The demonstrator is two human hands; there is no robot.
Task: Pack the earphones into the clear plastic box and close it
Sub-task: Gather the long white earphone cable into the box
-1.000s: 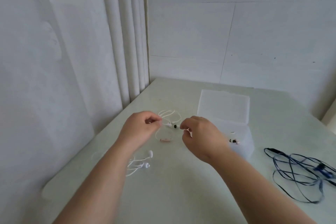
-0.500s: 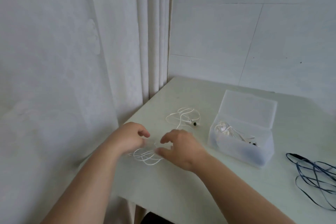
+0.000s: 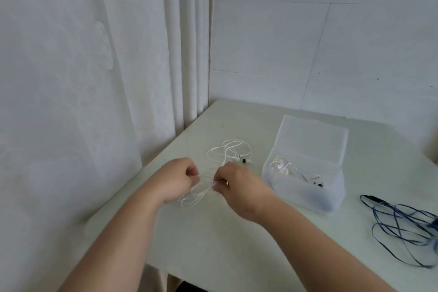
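white earphone cord [image 3: 198, 193] stretched between hands.

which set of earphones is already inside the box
The white earphones coiled in the open clear plastic box. The others lie outside it on the table.

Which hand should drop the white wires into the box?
Probably the right hand: it pinches the white earphones too and sits nearer the open clear box; the left hand is farther away.
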